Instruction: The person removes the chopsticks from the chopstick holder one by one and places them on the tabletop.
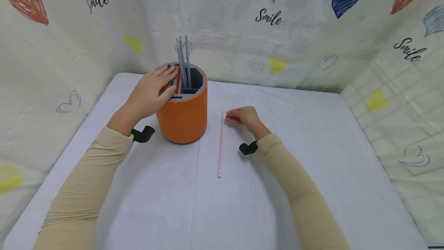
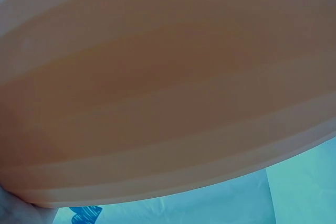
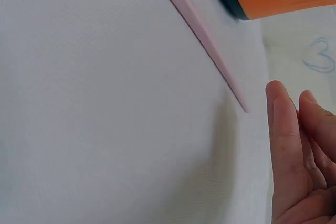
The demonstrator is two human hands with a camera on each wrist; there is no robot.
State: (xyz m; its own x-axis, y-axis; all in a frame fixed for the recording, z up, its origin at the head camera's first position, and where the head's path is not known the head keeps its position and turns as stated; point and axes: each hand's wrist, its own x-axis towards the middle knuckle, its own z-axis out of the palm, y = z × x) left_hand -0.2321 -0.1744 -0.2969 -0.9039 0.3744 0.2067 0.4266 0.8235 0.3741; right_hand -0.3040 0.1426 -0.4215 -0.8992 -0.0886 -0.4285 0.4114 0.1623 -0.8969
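Observation:
My left hand point(image 1: 148, 92) rests across the top of an orange round utensil holder point(image 1: 182, 120), fingers extended over its grey slotted insert. The holder's wall point(image 2: 168, 103) fills most of the left wrist view. Several thin grey and pinkish chopsticks point(image 1: 186, 59) stand upright in the insert's open compartment. On the table lies one pink chopstick point(image 1: 220, 146), to the right of the holder. My right hand point(image 1: 244, 118) is beside its far end, fingers loosely extended and thumb close to them. A small gap separates the fingertips point(image 3: 283, 108) from the chopstick's narrow tip in the right wrist view.
A white cloth covers the table point(image 1: 166, 203). Behind and at both sides hangs a pale curtain point(image 1: 239, 41) printed with hearts and "Smile". Dark wrist mounts point(image 1: 143, 134) are worn on both wrists.

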